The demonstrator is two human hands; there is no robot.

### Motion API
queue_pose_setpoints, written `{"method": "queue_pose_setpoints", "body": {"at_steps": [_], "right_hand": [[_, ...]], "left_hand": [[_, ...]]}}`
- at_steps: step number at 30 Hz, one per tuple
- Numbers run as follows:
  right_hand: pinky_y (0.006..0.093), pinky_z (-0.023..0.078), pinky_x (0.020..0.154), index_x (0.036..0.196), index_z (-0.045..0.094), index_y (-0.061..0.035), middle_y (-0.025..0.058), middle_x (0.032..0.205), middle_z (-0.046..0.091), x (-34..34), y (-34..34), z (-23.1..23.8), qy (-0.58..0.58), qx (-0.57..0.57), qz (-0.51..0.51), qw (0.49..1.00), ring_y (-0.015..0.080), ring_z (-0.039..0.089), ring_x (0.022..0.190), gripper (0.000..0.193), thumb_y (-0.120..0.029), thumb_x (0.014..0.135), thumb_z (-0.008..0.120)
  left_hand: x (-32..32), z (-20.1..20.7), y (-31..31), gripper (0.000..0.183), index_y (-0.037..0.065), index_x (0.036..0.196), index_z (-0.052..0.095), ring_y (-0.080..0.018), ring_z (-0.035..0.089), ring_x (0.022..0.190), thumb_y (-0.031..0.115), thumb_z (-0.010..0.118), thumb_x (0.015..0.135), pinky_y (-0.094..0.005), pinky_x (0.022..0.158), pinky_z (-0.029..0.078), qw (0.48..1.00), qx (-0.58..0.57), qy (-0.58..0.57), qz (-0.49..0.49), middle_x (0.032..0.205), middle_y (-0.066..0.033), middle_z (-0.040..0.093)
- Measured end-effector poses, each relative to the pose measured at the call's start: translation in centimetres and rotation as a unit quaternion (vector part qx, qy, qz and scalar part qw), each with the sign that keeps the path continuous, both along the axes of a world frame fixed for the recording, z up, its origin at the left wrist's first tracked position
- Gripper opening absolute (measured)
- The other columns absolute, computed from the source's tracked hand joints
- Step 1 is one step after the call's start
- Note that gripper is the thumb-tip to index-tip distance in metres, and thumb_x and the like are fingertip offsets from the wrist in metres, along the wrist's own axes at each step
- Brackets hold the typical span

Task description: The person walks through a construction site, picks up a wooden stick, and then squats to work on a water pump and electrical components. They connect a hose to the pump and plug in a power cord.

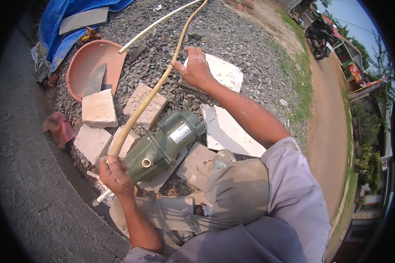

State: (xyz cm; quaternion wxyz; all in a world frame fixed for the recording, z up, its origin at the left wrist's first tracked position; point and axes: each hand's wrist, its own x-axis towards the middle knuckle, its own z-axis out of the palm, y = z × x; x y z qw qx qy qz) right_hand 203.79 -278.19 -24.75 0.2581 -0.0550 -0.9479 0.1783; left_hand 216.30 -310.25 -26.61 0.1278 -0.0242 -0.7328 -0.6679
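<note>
A long yellowish hose (138, 112) slants across the gravel from beside the pump up to the top edge of the head view. My left hand (117, 175) is closed around its lower part. Farther up, my right hand (196, 70) pinches the same hose between thumb and fingers. A green water pump (166, 142) lies between my arms, its short outlet stub (148, 160) open and facing up toward me. Below my left hand, a thin white pipe (104, 196) sticks out. The hose's lower end is hidden behind my left hand and the pump.
Grey gravel (245, 44) surrounds pale stone blocks (99, 108) and a broken white slab (228, 133). A broken orange basin (77, 72), a cream pipe (158, 23) and a blue tarp (52, 28) lie at upper left. A dark concrete edge (39, 193) runs along the left.
</note>
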Motion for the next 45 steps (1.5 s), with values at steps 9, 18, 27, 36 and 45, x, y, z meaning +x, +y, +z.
{"method": "queue_pose_setpoints", "body": {"at_steps": [9,18,27,36,45], "right_hand": [[0.0271,0.044,0.046,0.099,0.051,-0.0078,-0.0009,0.060,0.048,0.9,6.5,-4.3,-0.136,-0.626,-0.054,0.766,0.0088,0.047,0.046,0.022,-0.027,0.090,0.054],[0.0245,0.046,0.056,0.106,0.050,-0.0054,-0.0006,0.068,0.050,11.0,12.2,5.0,0.183,-0.577,-0.026,0.796,0.0088,0.050,0.060,0.023,-0.024,0.096,0.044],[0.0285,0.046,0.067,0.105,0.048,-0.0033,0.0051,0.078,0.057,19.7,10.8,13.5,0.325,-0.430,-0.023,0.842,0.0120,0.053,0.071,0.019,-0.019,0.095,0.046],[0.0245,0.041,0.062,0.091,0.055,-0.0051,0.0045,0.078,0.060,27.8,2.4,1.7,0.034,-0.635,-0.158,0.755,0.0108,0.052,0.069,0.015,-0.013,0.083,0.064],[0.0228,0.042,0.056,0.084,0.059,-0.0026,0.0012,0.071,0.059,28.9,-0.1,-3.4,-0.388,-0.557,-0.166,0.716,0.0065,0.053,0.062,0.019,-0.019,0.080,0.068]], "left_hand": [[0.8,0.1,1.4,0.026,0.002,0.073,0.048,-0.0081,0.040,0.050,0.020,0.048,0.092,-0.0235,0.047,0.031,0.997,-0.045,0.052,-0.025,0.055,-0.0009,0.044],[1.1,0.5,1.9,0.019,0.002,0.069,0.048,-0.0110,0.040,0.053,0.011,0.059,0.081,-0.0258,0.050,0.033,0.988,-0.097,0.080,-0.091,0.059,-0.0034,0.045],[1.2,0.5,1.8,0.022,0.002,0.067,0.044,-0.0096,0.036,0.055,0.008,0.063,0.077,-0.0248,0.051,0.029,0.978,-0.112,0.069,-0.162,0.058,-0.0022,0.039],[0.7,1.3,1.8,0.025,0.002,0.062,0.047,-0.0131,0.037,0.047,0.008,0.070,0.067,-0.0269,0.045,0.030,0.974,-0.125,0.063,-0.181,0.054,-0.0052,0.042],[0.9,1.9,1.6,0.030,0.003,0.059,0.047,-0.0081,0.037,0.043,0.010,0.076,0.063,-0.0243,0.040,0.028,0.967,-0.163,0.032,-0.193,0.050,-0.0015,0.042]]}}
